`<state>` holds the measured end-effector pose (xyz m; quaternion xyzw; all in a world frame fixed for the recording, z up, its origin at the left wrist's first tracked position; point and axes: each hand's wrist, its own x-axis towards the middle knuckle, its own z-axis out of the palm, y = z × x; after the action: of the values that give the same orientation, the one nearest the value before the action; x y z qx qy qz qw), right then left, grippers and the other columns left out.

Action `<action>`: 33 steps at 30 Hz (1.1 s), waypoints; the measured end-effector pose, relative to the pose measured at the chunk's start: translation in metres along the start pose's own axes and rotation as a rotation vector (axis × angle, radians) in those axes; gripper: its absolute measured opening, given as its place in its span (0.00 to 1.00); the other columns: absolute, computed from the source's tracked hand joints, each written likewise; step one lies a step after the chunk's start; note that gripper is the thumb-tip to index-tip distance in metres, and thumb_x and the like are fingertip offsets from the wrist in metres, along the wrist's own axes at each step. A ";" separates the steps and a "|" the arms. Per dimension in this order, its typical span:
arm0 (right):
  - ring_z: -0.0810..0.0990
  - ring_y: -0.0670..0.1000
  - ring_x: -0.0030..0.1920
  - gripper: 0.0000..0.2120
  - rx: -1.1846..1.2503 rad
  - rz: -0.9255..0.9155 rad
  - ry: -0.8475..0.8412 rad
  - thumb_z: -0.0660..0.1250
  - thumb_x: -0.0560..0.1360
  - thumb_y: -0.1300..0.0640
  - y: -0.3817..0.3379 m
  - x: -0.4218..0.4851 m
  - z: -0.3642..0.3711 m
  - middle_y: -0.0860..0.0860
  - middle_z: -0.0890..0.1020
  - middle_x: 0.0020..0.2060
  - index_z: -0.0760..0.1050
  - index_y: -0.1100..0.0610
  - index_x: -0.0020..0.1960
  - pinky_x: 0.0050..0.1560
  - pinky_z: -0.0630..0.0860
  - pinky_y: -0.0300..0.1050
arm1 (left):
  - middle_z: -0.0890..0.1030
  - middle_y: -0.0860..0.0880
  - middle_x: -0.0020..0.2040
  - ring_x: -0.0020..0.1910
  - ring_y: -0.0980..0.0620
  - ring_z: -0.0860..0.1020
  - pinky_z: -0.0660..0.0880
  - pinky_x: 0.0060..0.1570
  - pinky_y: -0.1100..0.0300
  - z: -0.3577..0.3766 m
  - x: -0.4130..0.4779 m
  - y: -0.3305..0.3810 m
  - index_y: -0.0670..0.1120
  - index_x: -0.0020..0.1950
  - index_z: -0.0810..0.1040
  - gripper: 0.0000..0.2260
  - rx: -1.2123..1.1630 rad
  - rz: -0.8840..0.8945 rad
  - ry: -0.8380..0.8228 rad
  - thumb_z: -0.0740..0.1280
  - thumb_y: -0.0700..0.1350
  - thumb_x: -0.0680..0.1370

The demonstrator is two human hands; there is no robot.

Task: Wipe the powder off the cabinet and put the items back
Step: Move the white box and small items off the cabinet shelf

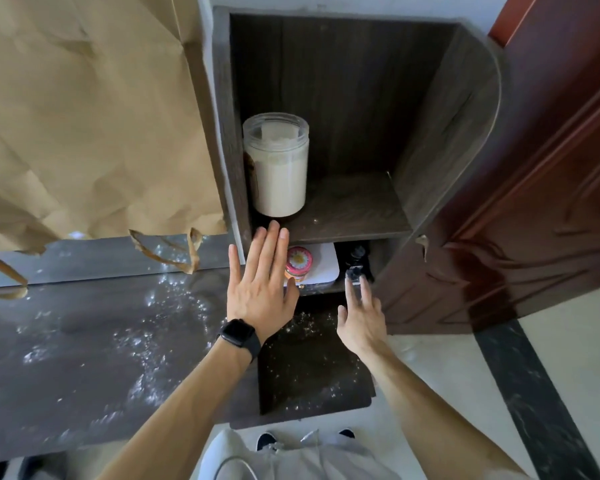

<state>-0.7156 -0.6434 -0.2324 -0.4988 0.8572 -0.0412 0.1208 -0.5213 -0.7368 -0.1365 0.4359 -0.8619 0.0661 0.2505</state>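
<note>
A dark wood-grain open-front cabinet (447, 116) fills the upper middle of the view. Its upper shelf (354, 216) carries a few white specks near the front edge. To its left runs a glossy dark grey table (84, 341), strewn with loose white powder (146, 368). A big sheet of crumpled brown paper (84, 116) hangs above the table, and its torn lower strips reach the table's back edge. A carved red-brown wooden door (551, 202) stands to the right of the cabinet. The pale tiled floor (568, 341) beneath it has a dark marbled strip across it. Below the hands lies a dark panel (312, 368), also flecked with powder.

A tall clear plastic jar of white powder (278, 174) stands upright with its lid on, at the left end of the upper shelf against the side wall. The left hand (260, 282) wears a black smartwatch (239, 336) and is spread flat with straight fingers, holding nothing. Its fingertips are at the shelf's front edge, just under the jar. The right hand (361, 320) is also empty, its fingers stretched forward into the lower compartment.

In that compartment a small jar with a pink patterned lid (299, 259) stands just beside the left hand, partly hidden by its fingers. Behind the jar is a white flat object (324, 261). A small black object (355, 263), too dark to identify, sits at the right hand's fingertips; I cannot tell if they touch.
</note>
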 end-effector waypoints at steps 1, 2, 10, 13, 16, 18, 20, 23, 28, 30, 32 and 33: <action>0.69 0.60 0.65 0.32 -0.007 0.003 -0.011 0.54 0.82 0.48 0.001 0.003 -0.001 0.52 0.47 0.81 0.44 0.48 0.81 0.62 0.74 0.54 | 0.46 0.49 0.82 0.80 0.49 0.46 0.47 0.76 0.39 0.000 0.000 0.000 0.46 0.81 0.45 0.41 0.000 -0.003 -0.001 0.63 0.53 0.75; 0.69 0.60 0.66 0.32 -0.010 0.009 -0.022 0.54 0.82 0.47 0.002 0.006 -0.002 0.52 0.47 0.81 0.44 0.48 0.81 0.62 0.74 0.54 | 0.46 0.49 0.82 0.80 0.49 0.46 0.47 0.76 0.39 0.001 0.000 0.000 0.46 0.81 0.45 0.41 0.003 -0.005 -0.004 0.63 0.53 0.75; 0.67 0.59 0.68 0.29 -0.024 0.032 -0.057 0.52 0.82 0.46 0.000 0.032 -0.016 0.50 0.50 0.80 0.47 0.45 0.81 0.63 0.73 0.55 | 0.46 0.49 0.82 0.80 0.50 0.46 0.47 0.76 0.38 0.002 0.000 0.002 0.45 0.81 0.47 0.42 0.012 -0.036 -0.013 0.64 0.52 0.73; 0.67 0.60 0.68 0.29 -0.043 0.016 -0.076 0.52 0.82 0.46 0.001 0.034 -0.018 0.50 0.50 0.80 0.47 0.45 0.81 0.62 0.74 0.55 | 0.46 0.49 0.82 0.80 0.49 0.46 0.48 0.76 0.38 0.001 0.000 0.004 0.45 0.81 0.47 0.43 0.019 -0.046 -0.018 0.66 0.51 0.72; 0.67 0.61 0.69 0.27 -0.019 0.029 -0.093 0.51 0.83 0.46 0.001 0.037 -0.019 0.51 0.50 0.80 0.48 0.44 0.80 0.63 0.73 0.56 | 0.47 0.49 0.82 0.80 0.49 0.47 0.49 0.75 0.37 0.000 0.001 0.005 0.45 0.81 0.47 0.44 0.024 -0.051 -0.035 0.67 0.50 0.71; 0.66 0.61 0.70 0.27 0.006 0.024 -0.112 0.50 0.83 0.46 0.002 0.039 -0.020 0.52 0.49 0.80 0.48 0.44 0.80 0.65 0.73 0.57 | 0.47 0.48 0.82 0.80 0.49 0.48 0.49 0.75 0.37 -0.002 0.001 0.005 0.45 0.81 0.47 0.44 0.023 -0.049 -0.059 0.67 0.51 0.71; 0.66 0.61 0.72 0.27 0.042 0.024 -0.133 0.51 0.83 0.47 0.004 0.038 -0.023 0.52 0.48 0.80 0.48 0.43 0.80 0.66 0.72 0.57 | 0.47 0.48 0.82 0.80 0.49 0.47 0.49 0.75 0.37 -0.003 0.000 0.002 0.46 0.81 0.47 0.44 0.020 -0.039 -0.083 0.67 0.51 0.71; 0.66 0.60 0.74 0.27 0.092 0.001 -0.108 0.53 0.83 0.51 0.007 0.029 -0.028 0.51 0.47 0.81 0.50 0.43 0.80 0.71 0.68 0.56 | 0.46 0.49 0.82 0.80 0.49 0.47 0.48 0.75 0.36 -0.005 0.000 -0.001 0.46 0.81 0.47 0.44 0.011 -0.017 -0.110 0.66 0.51 0.71; 0.64 0.55 0.76 0.28 0.119 -0.025 -0.048 0.54 0.83 0.53 0.022 0.001 -0.040 0.51 0.54 0.80 0.49 0.40 0.80 0.76 0.63 0.54 | 0.45 0.49 0.82 0.80 0.50 0.46 0.48 0.75 0.37 -0.009 0.000 0.001 0.46 0.81 0.45 0.44 -0.032 -0.022 -0.134 0.66 0.52 0.72; 0.66 0.52 0.74 0.26 0.127 -0.014 -0.028 0.55 0.83 0.53 0.032 -0.016 -0.046 0.51 0.58 0.79 0.55 0.44 0.80 0.76 0.61 0.50 | 0.45 0.49 0.82 0.80 0.50 0.45 0.47 0.75 0.37 -0.013 -0.001 0.003 0.46 0.81 0.45 0.44 -0.042 -0.042 -0.143 0.66 0.51 0.72; 0.68 0.51 0.72 0.24 0.136 0.002 -0.010 0.56 0.83 0.54 0.042 -0.036 -0.054 0.50 0.61 0.78 0.59 0.47 0.79 0.74 0.61 0.48 | 0.45 0.49 0.82 0.80 0.49 0.45 0.46 0.75 0.38 -0.018 -0.005 0.010 0.46 0.81 0.45 0.44 -0.068 -0.065 -0.153 0.65 0.50 0.71; 0.68 0.52 0.72 0.24 0.140 0.006 -0.007 0.56 0.83 0.53 0.047 -0.047 -0.059 0.49 0.62 0.78 0.60 0.47 0.79 0.73 0.63 0.47 | 0.45 0.48 0.82 0.80 0.48 0.45 0.46 0.75 0.38 -0.019 -0.010 0.016 0.46 0.81 0.46 0.43 -0.083 -0.053 -0.162 0.65 0.49 0.71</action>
<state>-0.7484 -0.5824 -0.1762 -0.4866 0.8534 -0.0989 0.1587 -0.5213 -0.7134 -0.1233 0.4520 -0.8694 -0.0117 0.1994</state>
